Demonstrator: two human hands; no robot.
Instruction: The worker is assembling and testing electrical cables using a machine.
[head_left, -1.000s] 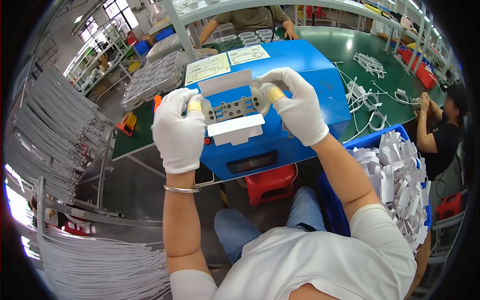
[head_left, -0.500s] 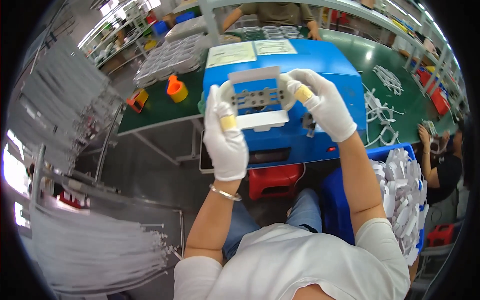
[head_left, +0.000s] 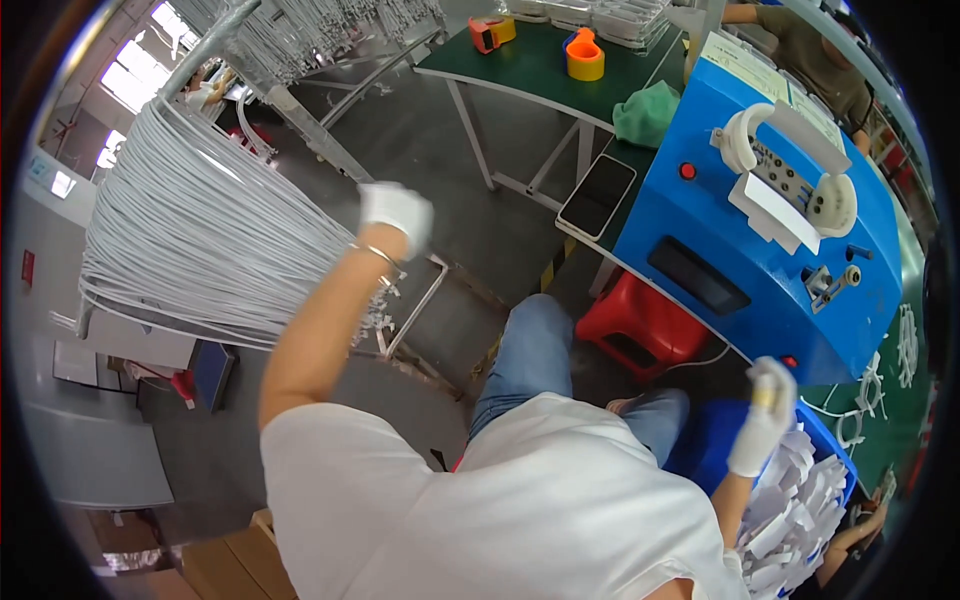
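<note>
1. White cables hanging in a thick bundle from a rack fill the upper left of the frame; the left hand, in a white glove, reaches toward them at centre left, just beside their lower ends.
2. Whether the left hand's fingers grip any cable cannot be told; they look curled, with nothing clearly held.
3. The right hand, also white-gloved, hangs at the lower right, fingers loosely together, over a blue bin of white folded paper pieces. Whether it holds one cannot be told.
4. A blue box-shaped machine stands at the upper right, with a white fixture holding a coiled white cable on top.
5. A green tabletop at the top carries orange and yellow tape rolls, a green cloth and a dark phone.
6. A red plastic stool sits below the machine.
</note>
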